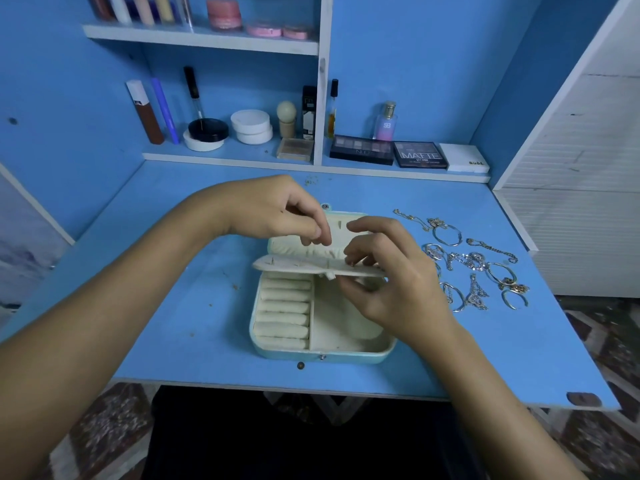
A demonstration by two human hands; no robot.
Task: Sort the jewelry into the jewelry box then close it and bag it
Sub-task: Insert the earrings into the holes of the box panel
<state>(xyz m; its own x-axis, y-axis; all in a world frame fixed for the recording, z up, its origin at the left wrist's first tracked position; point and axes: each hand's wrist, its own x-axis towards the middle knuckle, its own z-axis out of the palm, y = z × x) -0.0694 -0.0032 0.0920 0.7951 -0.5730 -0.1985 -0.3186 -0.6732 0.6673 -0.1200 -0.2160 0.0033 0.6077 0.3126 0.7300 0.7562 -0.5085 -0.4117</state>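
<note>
Head view: an open jewelry box is seen on the blue desk, its lid laid back and a cream inner flap held level over the tray. The right hand is curled at the right end of that flap; a tiny gold piece, too small to be named, is pinched between thumb and forefinger right against the flap's upper face. The left hand is poised just above and to the left of that pinch, over the padded lid, with fingertips bent downward; whether anything is held by them cannot be told. Directly below both hands the box's tray is shown, with ring rolls on the left side and an open compartment under the right hand. A pile of unsorted jewelry, made up of bangles, chains and rings, is spread on the desk just to the right of the right hand, apart from the box. Beyond the hands, on the shelf at the back of the desk, makeup palettes, jars and a perfume bottle are lined up.
</note>
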